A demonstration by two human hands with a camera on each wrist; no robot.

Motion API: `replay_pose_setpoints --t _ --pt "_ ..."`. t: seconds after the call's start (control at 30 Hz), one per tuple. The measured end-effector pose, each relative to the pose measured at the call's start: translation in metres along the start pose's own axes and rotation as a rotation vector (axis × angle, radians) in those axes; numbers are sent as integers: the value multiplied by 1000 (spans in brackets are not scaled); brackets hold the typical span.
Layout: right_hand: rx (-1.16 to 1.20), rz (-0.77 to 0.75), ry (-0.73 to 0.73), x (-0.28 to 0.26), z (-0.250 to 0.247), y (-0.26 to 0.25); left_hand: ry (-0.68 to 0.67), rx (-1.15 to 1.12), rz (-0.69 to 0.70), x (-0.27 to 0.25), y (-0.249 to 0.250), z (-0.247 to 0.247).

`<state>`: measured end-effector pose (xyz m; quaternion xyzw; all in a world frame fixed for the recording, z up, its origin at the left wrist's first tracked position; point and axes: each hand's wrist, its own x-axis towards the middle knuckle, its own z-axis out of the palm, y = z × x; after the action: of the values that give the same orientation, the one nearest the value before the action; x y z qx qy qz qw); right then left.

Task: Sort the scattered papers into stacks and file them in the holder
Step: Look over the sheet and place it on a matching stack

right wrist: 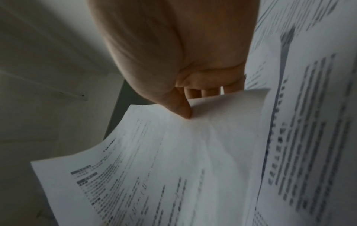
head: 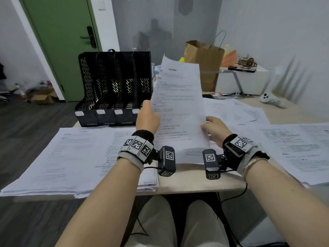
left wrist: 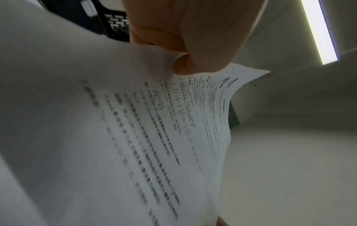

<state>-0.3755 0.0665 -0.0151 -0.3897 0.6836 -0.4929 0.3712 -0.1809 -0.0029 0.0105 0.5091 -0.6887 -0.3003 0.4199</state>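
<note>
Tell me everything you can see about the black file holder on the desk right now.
The black file holder stands upright at the far left of the desk, behind the paper stacks. It looks like perforated metal or plastic mesh, with dividers making about four slots, each fronted by a small white label tab. No papers are visible in the slots. Neither hand touches it; the left hand holds a sheet just to its right.

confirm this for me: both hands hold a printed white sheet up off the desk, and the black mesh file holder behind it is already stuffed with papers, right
Not quite. The left hand and right hand do hold the printed white sheet up off the desk, but the black mesh file holder is not stuffed: the head view shows no papers in its visible slots.
</note>
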Motion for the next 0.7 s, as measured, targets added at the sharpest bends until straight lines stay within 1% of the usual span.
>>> replay_pose_setpoints --t 0.07,0.2,0.4,0.6,0.7 --pt "9 4 -47 2 15 -3 41 15 -33 3 -13 -13" --pt "-27 -11 -101 7 38 -8 70 15 -96 4 -34 -31" --pt "-13 -37 -100 7 71 -25 141 65 -160 8 -56 -64" --pt "-120 -151 -214 -1 129 -44 213 187 -284 3 -87 -105" --pt "-171 -167 -262 -5 153 -49 234 238 -328 0 -103 -126"
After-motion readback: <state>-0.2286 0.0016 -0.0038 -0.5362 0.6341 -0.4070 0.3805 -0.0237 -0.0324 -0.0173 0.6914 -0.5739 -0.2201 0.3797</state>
